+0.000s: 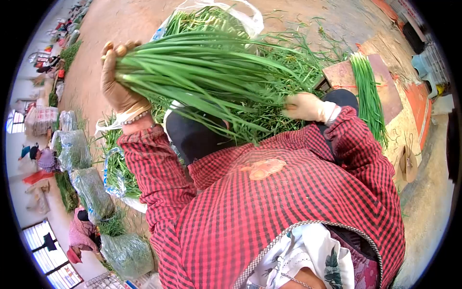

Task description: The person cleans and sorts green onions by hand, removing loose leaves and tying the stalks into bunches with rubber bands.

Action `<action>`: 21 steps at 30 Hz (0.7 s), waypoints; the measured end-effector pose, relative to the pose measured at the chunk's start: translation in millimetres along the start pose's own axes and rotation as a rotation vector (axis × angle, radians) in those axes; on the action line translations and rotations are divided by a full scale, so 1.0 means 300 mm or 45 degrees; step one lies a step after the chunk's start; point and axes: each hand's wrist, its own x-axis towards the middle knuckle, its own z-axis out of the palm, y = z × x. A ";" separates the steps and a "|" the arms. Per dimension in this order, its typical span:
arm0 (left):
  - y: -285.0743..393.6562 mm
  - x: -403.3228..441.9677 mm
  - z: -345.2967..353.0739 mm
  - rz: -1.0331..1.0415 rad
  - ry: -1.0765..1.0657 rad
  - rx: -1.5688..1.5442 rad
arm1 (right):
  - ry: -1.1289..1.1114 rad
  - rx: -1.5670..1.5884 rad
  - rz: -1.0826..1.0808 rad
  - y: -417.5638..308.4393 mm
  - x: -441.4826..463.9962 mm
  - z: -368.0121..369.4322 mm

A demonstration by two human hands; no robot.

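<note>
- Green chives, a long loose bunch, are held up in front of the person's lap, their pale cut ends at the left palm and their leaves fanning across toward the right.
- Left hand: raised and closed around the base of the bunch, fingers wrapped over the stems; a beaded bracelet circles the wrist.
- Right hand: lower, near the leaf tips, its fingers curled inward; whether it pinches any leaves cannot be told.
- Both hands look covered by thin beige gloves.
- Beneath and beyond the bunch, a heap of loose greens spreads over the floor, partly hidden by the held leaves.
- At the top of the view, a white plastic bag stands open around more greens.
- To the right, a neat bundle lies on a brown board, its white ends pointing away from the person and its leaf tips running past the board's near edge.
- Red-and-black checked cloth covers the person's torso and arms; dark knees show below the bunch.
- Along the left, clear plastic sacks of greens stand in a row, with two other people beside them.
</note>
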 end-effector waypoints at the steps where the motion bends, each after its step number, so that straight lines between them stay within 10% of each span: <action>1: 0.025 0.002 -0.030 0.010 -0.007 -0.016 | -0.184 -0.210 0.191 0.067 -0.002 -0.014; 6: 0.095 -0.024 -0.146 0.026 -0.269 -0.205 | 0.427 -0.286 0.506 0.139 0.015 -0.258; 9: 0.061 -0.055 -0.121 -0.015 -0.372 -0.233 | 0.826 0.006 -0.028 -0.012 0.046 -0.409; 15: -0.052 -0.108 0.050 -0.055 -0.439 -0.275 | 0.486 0.559 -0.870 -0.515 0.111 -0.269; 21: 0.027 -0.106 0.002 -0.069 -0.603 -0.225 | -0.316 -0.474 0.042 -0.129 0.084 -0.184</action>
